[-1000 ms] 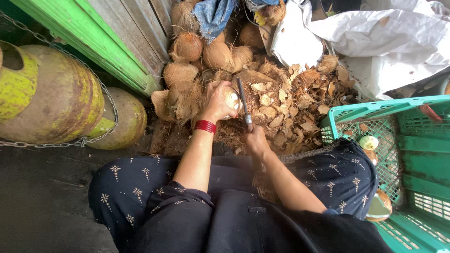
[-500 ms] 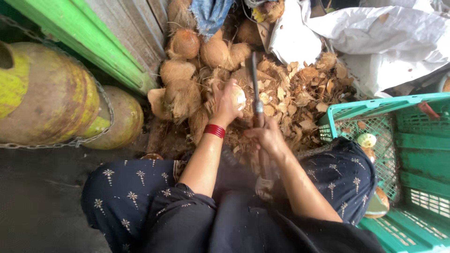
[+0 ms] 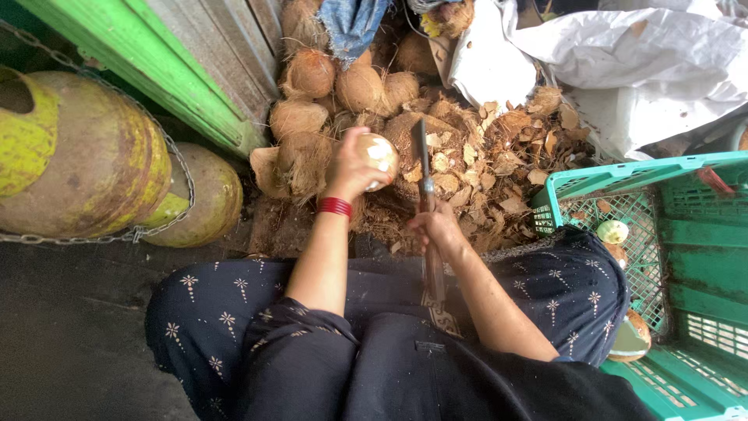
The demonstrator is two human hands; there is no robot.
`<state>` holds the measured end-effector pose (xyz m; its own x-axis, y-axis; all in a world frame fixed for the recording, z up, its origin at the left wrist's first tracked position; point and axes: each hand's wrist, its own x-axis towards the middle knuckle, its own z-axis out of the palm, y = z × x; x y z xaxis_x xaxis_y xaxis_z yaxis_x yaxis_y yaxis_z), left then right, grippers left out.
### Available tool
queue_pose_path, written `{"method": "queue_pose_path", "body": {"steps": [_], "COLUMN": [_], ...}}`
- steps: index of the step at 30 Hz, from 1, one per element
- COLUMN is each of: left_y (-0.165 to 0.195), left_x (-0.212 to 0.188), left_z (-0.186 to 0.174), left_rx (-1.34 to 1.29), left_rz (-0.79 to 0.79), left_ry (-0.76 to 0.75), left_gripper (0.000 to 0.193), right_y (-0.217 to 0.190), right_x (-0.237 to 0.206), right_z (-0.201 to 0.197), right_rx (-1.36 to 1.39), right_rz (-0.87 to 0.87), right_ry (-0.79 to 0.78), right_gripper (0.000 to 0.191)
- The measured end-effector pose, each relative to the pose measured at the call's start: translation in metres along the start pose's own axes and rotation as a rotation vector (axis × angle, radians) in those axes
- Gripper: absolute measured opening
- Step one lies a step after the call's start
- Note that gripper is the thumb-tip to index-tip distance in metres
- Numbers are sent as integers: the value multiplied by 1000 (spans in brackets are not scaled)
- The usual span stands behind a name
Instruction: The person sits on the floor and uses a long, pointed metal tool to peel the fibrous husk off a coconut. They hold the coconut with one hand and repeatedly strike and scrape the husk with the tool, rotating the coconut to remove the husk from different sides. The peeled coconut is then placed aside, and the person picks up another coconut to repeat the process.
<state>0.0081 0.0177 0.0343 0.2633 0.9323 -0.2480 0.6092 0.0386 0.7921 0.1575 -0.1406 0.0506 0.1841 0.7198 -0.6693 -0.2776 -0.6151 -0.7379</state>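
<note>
Head view: left hand (image 3: 354,165) grips coconut (image 3: 379,156) beside blade (image 3: 421,164).

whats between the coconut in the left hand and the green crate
In the head view, the raised knife blade, then a heap of husk chips, lie between the coconut and green crate.

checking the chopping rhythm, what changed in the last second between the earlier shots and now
The long dark knife in the right hand swung from leaning left to nearly upright beside the pale, partly peeled coconut. The left hand kept gripping that coconut, shifting only slightly. The green plastic crate stayed put.
</note>
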Motion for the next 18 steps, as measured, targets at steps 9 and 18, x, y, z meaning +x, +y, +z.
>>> {"method": "queue_pose_path", "body": {"steps": [9,18], "left_y": [-28,-21], "left_x": [-2,-9], "left_z": [4,27], "left_rx": [-548,-703], "left_rz": [-132,-321], "left_ry": [56,215], "left_gripper": [98,99], "right_y": [11,7], "right_x": [1,0], "right_z": [18,14], "right_rx": [-194,-133], "right_rz": [-1,-252], "right_ry": [-118,-112], "right_gripper": [17,21]}}
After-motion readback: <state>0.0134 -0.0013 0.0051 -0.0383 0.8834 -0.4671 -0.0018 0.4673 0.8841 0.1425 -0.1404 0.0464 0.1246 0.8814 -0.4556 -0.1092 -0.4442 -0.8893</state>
